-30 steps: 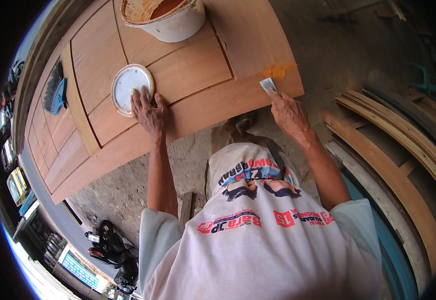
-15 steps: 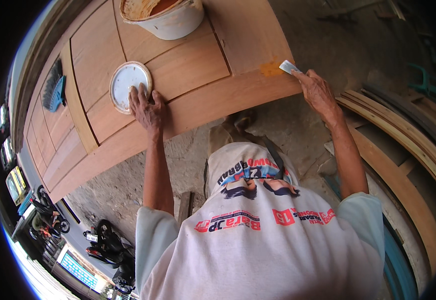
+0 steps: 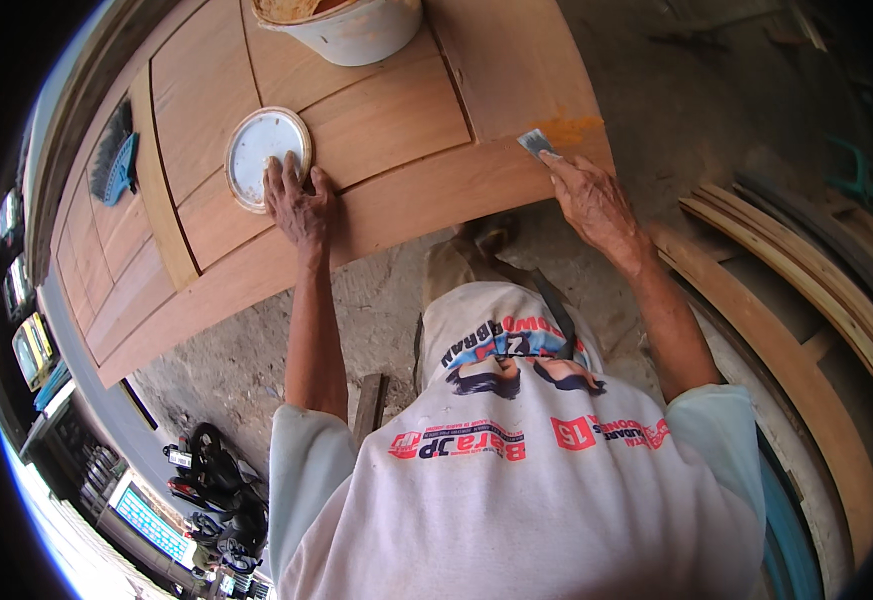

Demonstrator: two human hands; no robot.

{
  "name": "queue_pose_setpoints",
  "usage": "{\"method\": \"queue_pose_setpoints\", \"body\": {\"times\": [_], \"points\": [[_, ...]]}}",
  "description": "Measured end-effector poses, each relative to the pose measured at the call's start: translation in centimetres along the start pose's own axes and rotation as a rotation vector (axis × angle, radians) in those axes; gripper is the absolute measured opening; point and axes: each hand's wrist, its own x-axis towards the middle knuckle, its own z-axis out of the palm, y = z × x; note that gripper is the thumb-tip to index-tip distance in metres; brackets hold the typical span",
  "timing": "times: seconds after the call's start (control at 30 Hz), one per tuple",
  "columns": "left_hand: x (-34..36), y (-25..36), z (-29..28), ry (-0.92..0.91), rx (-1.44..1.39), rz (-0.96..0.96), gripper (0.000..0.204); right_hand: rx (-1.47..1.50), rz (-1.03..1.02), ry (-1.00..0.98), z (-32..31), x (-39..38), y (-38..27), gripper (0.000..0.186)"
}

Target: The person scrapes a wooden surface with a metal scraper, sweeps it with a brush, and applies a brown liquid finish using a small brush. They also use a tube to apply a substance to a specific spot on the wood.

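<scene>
In my right hand is a putty knife, its broad metal blade against the near rail of a wooden panelled door, close to the right end. Just right of the blade, an orange-brown smear of filler marks the wood. My left hand lies with fingers stretched out on the lower right part of a round white lid, which rests on the door. Beyond them stands a white bucket with orange-brown filler inside, cut off by the top of the view.
A blue brush with dark bristles lies on the door's left part. Curved wooden boards are stacked on the right, near a green plastic stool. Parked motorcycles stand at lower left, beyond the rough floor.
My right hand has moved left along the near rail with the putty knife, away from the filler smear. The left hand stays on the lid. The view has shifted slightly.
</scene>
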Motion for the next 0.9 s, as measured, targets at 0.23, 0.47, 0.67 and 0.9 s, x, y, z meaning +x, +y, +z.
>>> {"method": "queue_pose_setpoints", "body": {"times": [0.23,0.47,0.67,0.9], "points": [[0.0,0.3,-0.2,-0.007,0.003,-0.009,0.055,0.027,0.086,-0.052,3.9,-0.4,-3.0,0.037],[-0.1,0.0,-0.3,0.005,-0.016,-0.004,0.054,-0.01,0.078,-0.063,3.9,-1.3,-3.6,0.036],[0.2,0.3,-0.2,0.003,-0.008,-0.015,0.054,-0.054,0.095,0.013,3.5,0.9,-1.3,0.035],[0.2,0.7,-0.4,-0.008,-0.016,-0.027,0.055,-0.002,0.074,0.074,3.5,0.8,-2.4,0.031]]}}
